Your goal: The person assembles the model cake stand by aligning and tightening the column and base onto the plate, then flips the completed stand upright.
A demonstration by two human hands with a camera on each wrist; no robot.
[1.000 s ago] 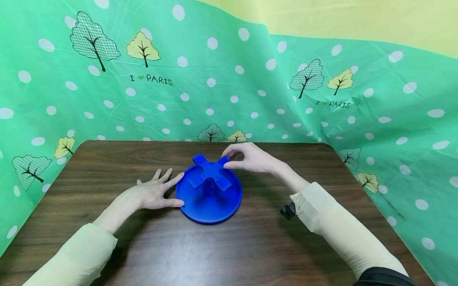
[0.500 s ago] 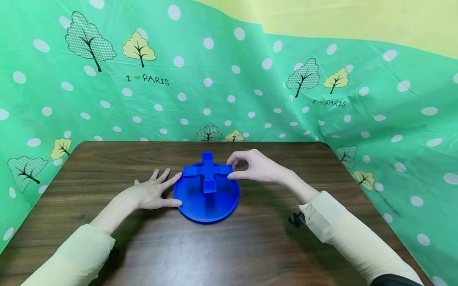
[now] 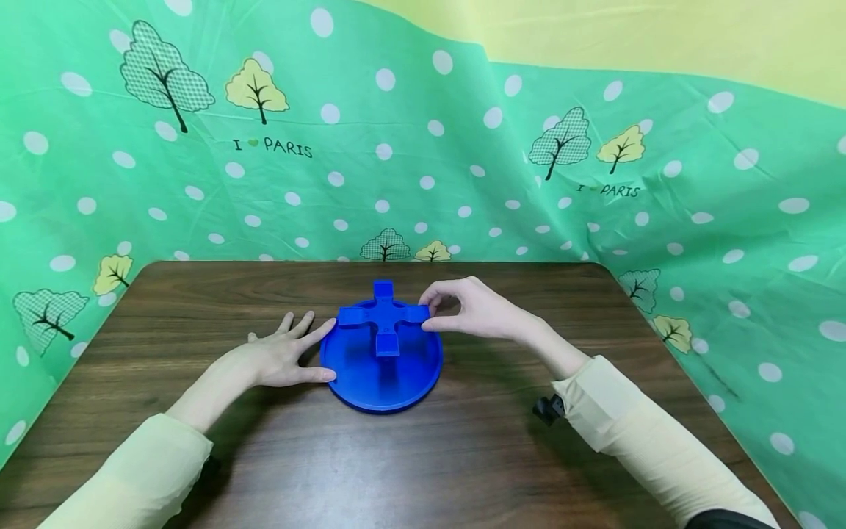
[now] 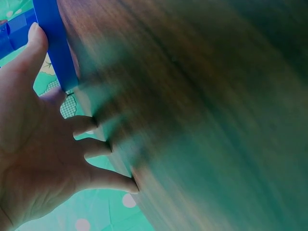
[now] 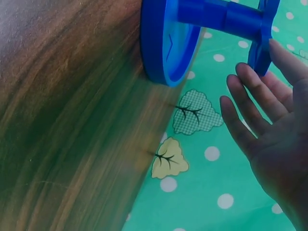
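A blue round base [image 3: 380,389] with a raised rim lies on the table. From its middle rises a short blue post [image 5: 226,17], topped by a blue cross-shaped piece [image 3: 385,317] with flat arms. My right hand [image 3: 485,308] pinches the right arm of the cross between thumb and fingertips. At the base's left side, my left hand [image 3: 277,356] rests with fingers spread; its thumb and forefinger touch the rim, and the other fingertips rest on the wood, as the left wrist view shows.
The dark wooden table [image 3: 317,470] carries the base near its far half. Behind it hangs a green cloth [image 3: 423,169] with white dots and printed trees. A small black device [image 3: 548,408] sits at the right cuff.
The cross has turned from a diagonal stance to one with arms pointing left, right, near and far. My right hand moved slightly right and nearer with it; my left hand stayed on the rim.
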